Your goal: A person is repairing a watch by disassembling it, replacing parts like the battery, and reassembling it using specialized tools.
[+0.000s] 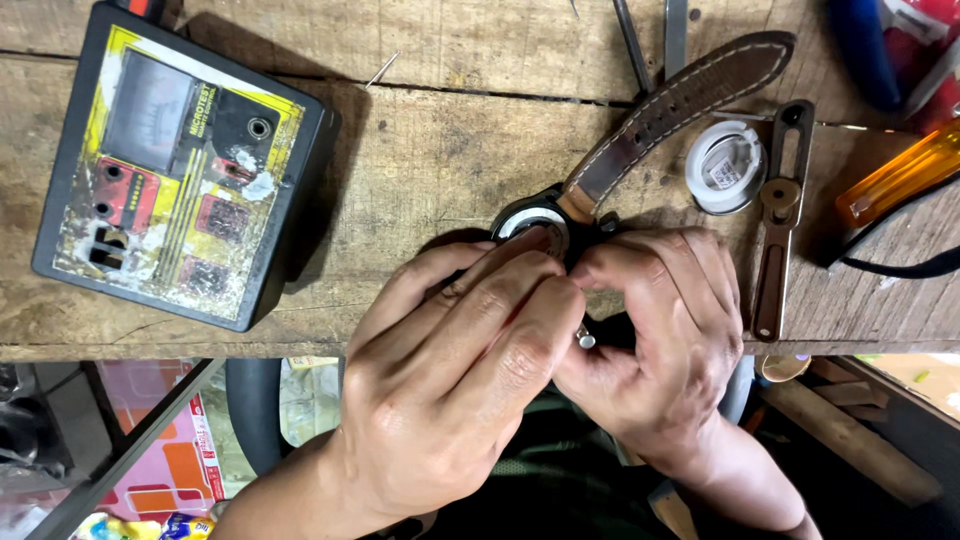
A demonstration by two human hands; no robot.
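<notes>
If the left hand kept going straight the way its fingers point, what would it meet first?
The left hand points up and right, fingertips already on the watch case. Beyond that lies the brown leather strap, probably next, though depth is unclear.

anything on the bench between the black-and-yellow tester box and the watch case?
In the head view, nothing: only bare worn wood of the bench lies between the tester box and the watch case, which both hands grip; a small pin lies farther back.
</notes>
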